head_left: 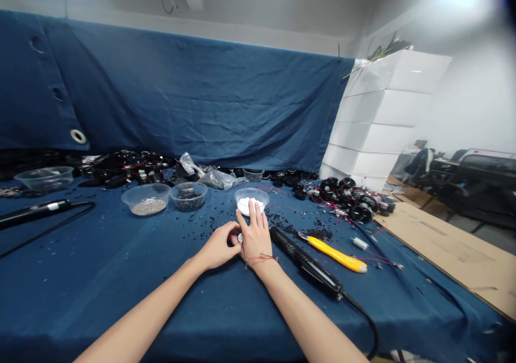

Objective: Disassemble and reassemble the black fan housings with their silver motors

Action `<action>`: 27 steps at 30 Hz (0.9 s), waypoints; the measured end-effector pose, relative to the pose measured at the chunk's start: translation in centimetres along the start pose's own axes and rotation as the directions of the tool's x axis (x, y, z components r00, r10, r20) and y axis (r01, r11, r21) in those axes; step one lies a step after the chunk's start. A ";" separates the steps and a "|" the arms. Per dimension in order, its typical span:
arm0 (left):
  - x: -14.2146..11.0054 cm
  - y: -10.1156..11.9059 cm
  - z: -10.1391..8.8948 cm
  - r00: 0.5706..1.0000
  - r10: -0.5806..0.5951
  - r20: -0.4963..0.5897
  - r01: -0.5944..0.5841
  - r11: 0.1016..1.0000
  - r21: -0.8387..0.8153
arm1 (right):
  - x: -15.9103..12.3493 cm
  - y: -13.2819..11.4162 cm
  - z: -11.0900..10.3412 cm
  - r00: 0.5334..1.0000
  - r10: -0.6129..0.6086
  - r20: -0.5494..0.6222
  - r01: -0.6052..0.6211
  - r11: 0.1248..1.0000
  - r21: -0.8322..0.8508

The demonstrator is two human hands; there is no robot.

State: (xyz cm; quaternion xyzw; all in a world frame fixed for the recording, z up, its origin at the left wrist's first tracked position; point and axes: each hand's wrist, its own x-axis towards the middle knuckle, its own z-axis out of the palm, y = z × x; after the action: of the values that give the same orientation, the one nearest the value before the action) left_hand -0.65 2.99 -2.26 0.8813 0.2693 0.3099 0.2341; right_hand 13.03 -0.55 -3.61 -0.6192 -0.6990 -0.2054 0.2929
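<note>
My left hand rests on the blue cloth with its fingers curled round a small silvery part that I cannot make out well. My right hand lies right beside it, fingers stretched forward and held together, their tips at the rim of a small clear bowl of white pieces. A red thread circles my right wrist. A black electric screwdriver with its cable lies just right of my right hand, and a yellow utility knife lies beyond it.
Clear bowls of grey bits and dark bits stand to the left, another bowl far left. Heaps of black parts with red wires line the back. A second black tool lies left. White boxes and cardboard are at the right.
</note>
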 end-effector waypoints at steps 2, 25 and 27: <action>0.0 -0.1 0.0 1.000 0.002 0.004 -0.002 1.000 0.006 | 0.0 0.0 0.1 1.000 -0.001 0.000 0.001 1.000 0.001; 0.3 -0.6 -0.1 0.999 -0.014 -0.045 0.019 0.993 0.116 | -0.3 0.1 0.2 0.999 -0.037 -0.006 0.037 0.999 0.032; 0.3 -0.5 -0.2 0.999 -0.015 -0.051 0.022 0.990 0.139 | -0.4 0.1 0.1 0.999 -0.035 -0.005 0.035 0.999 0.033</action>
State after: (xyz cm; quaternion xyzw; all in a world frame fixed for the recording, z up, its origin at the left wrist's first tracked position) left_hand -0.74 3.61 -2.32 0.8850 0.3043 0.3097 0.1679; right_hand 13.14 -0.77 -3.99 -0.6016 -0.7124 -0.2000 0.3010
